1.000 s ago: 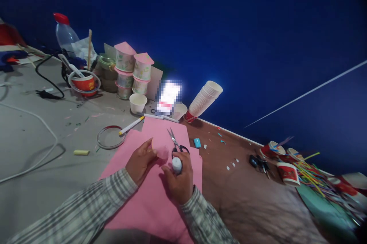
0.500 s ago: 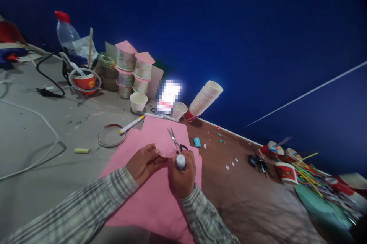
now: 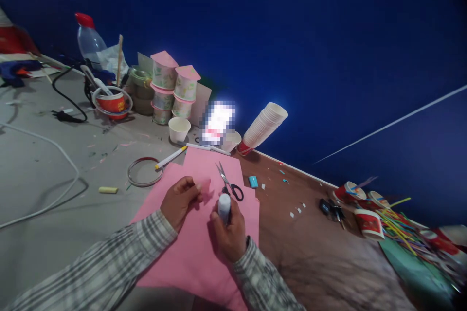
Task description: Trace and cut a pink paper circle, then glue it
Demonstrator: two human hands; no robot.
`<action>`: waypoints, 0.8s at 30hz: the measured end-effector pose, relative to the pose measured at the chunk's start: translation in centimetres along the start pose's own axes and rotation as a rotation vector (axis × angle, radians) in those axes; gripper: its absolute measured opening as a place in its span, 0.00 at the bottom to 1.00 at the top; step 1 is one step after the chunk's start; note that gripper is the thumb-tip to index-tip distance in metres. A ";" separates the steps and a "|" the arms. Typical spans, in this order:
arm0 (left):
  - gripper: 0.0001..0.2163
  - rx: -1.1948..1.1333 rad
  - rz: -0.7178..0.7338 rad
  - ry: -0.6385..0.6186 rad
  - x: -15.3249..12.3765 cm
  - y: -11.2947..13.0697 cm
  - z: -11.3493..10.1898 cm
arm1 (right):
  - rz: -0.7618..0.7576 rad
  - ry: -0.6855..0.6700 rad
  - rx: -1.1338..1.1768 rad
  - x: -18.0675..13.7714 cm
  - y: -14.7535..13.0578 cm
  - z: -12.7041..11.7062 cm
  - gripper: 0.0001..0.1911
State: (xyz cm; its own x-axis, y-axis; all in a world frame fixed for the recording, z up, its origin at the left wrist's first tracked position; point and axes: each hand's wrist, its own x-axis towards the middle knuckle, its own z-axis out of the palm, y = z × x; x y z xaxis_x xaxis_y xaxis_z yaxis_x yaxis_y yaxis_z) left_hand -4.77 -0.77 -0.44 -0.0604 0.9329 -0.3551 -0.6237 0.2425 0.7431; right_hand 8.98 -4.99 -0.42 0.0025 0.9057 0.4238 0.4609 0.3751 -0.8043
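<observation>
My left hand (image 3: 180,201) pinches a small pink paper piece (image 3: 205,187) just above the big pink sheet (image 3: 189,247). To its right my right hand (image 3: 228,234) is wrapped round a white glue stick (image 3: 224,206), held upright close to the paper piece. Scissors (image 3: 228,183) with black handles lie on the pink sheet just beyond both hands.
Stacked decorated cups (image 3: 171,88), a single white cup (image 3: 179,129), a leaning stack of paper cups (image 3: 263,126), a marker (image 3: 169,158), a tape ring (image 3: 144,172), a red bowl (image 3: 111,102) and a bottle (image 3: 88,41) stand at the back. Cups and coloured straws (image 3: 396,226) lie at right. A white cable (image 3: 47,140) crosses left.
The glue stick has lifted off the paper piece and my right hand has drawn back a little. My left hand has turned the pink piece, which now shows smaller between the fingers.
</observation>
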 end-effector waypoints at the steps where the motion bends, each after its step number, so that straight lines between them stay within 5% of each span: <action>1: 0.09 0.014 0.016 0.007 0.1 -0.1 -0.1 | 0.022 -0.032 -0.017 0.0 0.1 0.1 0.19; 6: 0.11 0.080 0.060 -0.007 0.4 -0.9 -0.6 | 0.061 -0.044 -0.060 0.0 0.1 0.0 0.24; 16: 0.12 0.115 0.080 -0.075 0.6 -1.9 -0.9 | 0.090 -0.084 0.035 0.8 -0.7 0.0 0.16; 24: 0.16 0.109 0.064 -0.106 0.1 -1.8 -0.7 | 0.098 0.031 -0.021 1.0 -0.2 0.1 0.17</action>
State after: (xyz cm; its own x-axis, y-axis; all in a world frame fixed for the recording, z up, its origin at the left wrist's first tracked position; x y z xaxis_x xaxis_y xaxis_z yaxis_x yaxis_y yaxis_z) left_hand -4.20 -1.26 -2.20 -0.0115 0.9689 -0.2474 -0.5330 0.2034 0.8213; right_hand 8.83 -4.15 0.13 0.0755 0.9312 0.3566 0.4757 0.2806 -0.8336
